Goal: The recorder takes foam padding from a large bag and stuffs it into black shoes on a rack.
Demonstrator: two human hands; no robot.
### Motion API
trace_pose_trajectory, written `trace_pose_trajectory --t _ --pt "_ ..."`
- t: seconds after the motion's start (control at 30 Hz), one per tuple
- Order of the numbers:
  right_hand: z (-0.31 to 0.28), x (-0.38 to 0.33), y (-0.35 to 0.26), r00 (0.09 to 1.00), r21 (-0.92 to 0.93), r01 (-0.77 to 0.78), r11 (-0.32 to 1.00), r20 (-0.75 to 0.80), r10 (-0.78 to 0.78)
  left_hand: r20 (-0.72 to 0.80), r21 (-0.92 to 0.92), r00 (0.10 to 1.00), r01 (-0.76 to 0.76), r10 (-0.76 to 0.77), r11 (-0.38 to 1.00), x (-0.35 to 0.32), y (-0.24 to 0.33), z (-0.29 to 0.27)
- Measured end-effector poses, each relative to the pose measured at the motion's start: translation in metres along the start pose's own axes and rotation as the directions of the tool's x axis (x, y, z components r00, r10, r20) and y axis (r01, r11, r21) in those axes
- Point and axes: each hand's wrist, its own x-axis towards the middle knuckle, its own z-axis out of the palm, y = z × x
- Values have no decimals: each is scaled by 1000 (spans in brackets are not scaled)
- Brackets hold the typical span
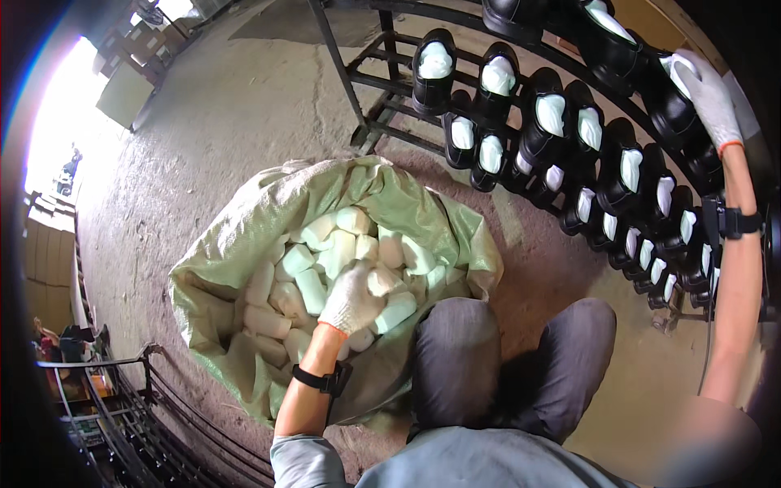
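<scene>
Left hand (351, 299) fingers curled onto white foam inserts (325, 260); right hand (706, 91) grips black boot (675, 110); loose grasp risks dropping.

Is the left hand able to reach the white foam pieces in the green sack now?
Probably yes: the left hand already rests on the white foam pieces, and the green sack lies wide open, with nothing covering them.

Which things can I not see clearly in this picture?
- Left hand fingers: curled into the white foam pieces; a grip cannot be told.
- Sack bottom: hidden by foam pieces and the knees.
- Right hand: at the picture rim on a black shoe; grip unclear.
- Far background, upper left: washed out by glare.
</scene>
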Motion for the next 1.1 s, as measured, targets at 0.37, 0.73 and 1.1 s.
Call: trace_pose_trajectory --t 0.37,0.73,1.1 --pt "-60 -11 -15 986 229 -158 961 97 139 745 220 665 -317 51 923 4 8 61" --pt "-45 -43 -126 935 42 -28 999 -352 41 520 -85 768 -389 374 917 -21 -61 91" --pt "367 -325 -431 863 423 -380 823 481 151 126 -888 975 194 -185 417 -40 0 50"
